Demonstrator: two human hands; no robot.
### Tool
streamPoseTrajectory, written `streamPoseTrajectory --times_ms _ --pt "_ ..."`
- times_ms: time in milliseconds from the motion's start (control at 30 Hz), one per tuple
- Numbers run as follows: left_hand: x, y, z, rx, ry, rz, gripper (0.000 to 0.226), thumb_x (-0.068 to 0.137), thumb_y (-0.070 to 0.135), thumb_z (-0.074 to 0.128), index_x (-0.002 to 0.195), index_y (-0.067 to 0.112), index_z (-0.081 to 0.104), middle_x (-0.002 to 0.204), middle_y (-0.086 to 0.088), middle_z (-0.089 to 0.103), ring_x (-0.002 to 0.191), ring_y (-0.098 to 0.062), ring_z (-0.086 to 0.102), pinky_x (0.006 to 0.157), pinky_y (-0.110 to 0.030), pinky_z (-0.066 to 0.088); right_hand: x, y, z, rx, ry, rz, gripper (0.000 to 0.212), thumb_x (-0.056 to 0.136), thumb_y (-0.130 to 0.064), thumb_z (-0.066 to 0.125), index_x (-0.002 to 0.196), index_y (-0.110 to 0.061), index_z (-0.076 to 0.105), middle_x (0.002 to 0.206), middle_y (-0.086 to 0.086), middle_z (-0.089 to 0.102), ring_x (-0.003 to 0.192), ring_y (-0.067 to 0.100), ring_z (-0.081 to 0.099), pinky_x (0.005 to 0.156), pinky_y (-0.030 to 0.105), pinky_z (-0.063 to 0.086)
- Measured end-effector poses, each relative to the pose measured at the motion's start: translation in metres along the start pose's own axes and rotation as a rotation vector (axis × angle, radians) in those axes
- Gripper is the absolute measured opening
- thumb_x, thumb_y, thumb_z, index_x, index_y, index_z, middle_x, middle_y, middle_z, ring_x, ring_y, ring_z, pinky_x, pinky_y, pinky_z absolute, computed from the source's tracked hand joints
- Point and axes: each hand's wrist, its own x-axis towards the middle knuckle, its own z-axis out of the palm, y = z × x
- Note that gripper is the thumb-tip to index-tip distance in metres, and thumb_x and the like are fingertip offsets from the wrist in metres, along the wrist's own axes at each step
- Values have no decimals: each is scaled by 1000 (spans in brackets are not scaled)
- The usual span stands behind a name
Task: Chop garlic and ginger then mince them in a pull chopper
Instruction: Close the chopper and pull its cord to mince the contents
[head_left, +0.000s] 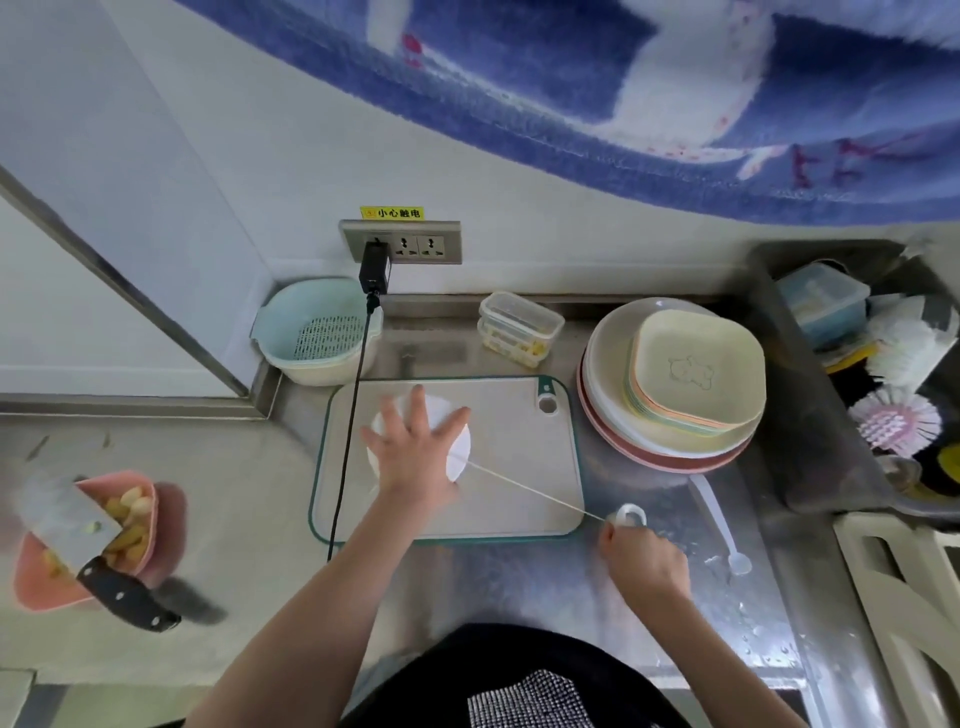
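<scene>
Head view: pink plastic bowl (31, 582) at left on the steel tabletop (519, 582) holds yellowish peeled garlic and ginger pieces (130, 512), with a wide steel cleaver with black riveted handle (88, 540) lying across its rim. Pale blue colander basket (317, 330) sits in the back corner, contents not visible. Stacked clear lidded boxes (519, 325) hold yellow bits. Stack of round and square plastic plates (675, 384) sits right of the beige cutting board with green edge (519, 457). White round pull chopper (460, 452) stands on the board, mostly covered by the left hand (415, 447), fingers spread flat, pressing its lid. Thin pale pull cord (530, 488) runs taut to a white ring handle (631, 515), gripped by the right hand (644, 561) off the board's right corner. White spoon (724, 535) lies just beside it.
</scene>
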Motion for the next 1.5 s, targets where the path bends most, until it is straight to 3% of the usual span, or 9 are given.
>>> streamPoseTrajectory --times_ms 233,300,400,467,633,800,933,1067,1500 --pt "0 5 1 29 7 17 94 63 44 75 136 50 15 152 -12 -6 133 -50 -1 100 -66 22 0 20 -22 -52 4 -38 27 100 -35 23 101 -17 42 97 9 68 90 29 65 68 33 43" --pt "0 5 2 34 8 20 95 62 46 75 136 49 15 153 -12 -4 133 -50 1 100 -65 22 -1 -10 -28 -4 10 -275 27 101 -36 26 100 -15 43 98 11 66 89 31 64 66 32 40" --pt "1 6 2 49 9 41 93 65 52 73 137 49 14 153 -12 -5 133 -49 1 100 -65 20 -4 -75 -27 25 -25 -821 29 103 -27 32 113 -12 55 120 10 56 109 28 51 91 35 39" --pt "2 2 2 4 -7 6 90 65 61 68 137 50 14 153 -11 -5 133 -48 2 100 -64 22 0 -110 -28 -36 -37 -965 26 100 -10 37 123 -8 48 125 9 51 113 28 46 99 34 35" --pt "3 -12 3 -132 -9 -37 84 64 51 67 134 51 21 152 -8 -1 131 -45 7 98 -60 30 8 -148 -34 -324 127 -937 50 84 6 42 127 -19 50 127 10 52 111 32 46 87 38 37" --pt "11 -35 4 -174 -207 122 122 47 50 83 138 56 2 147 -3 -10 131 -39 4 99 -58 33 21 -151 -42 -438 113 -1056 40 95 -11 44 132 -25 45 138 9 45 121 29 40 92 40 35" --pt "11 -32 2 -81 -149 129 109 54 55 75 139 50 7 143 -9 2 125 -43 16 97 -55 36 23 -156 -41 -447 62 -1081 37 100 -39 35 127 -23 55 139 11 46 125 29 38 98 41 33" --pt "15 -29 2 -1 -108 189 96 63 58 66 139 49 8 151 -14 -7 129 -45 13 98 -56 32 25 -153 -37 -446 67 -1092 35 102 -34 34 121 -19 59 126 8 56 119 30 41 94 39 36" --pt "6 -19 1 -195 -90 85 94 48 44 76 124 55 23 144 0 9 128 -41 13 95 -53 27 30 -22 -18 -397 -41 -688 43 102 -38 28 111 -15 64 121 4 57 123 29 37 99 39 37"
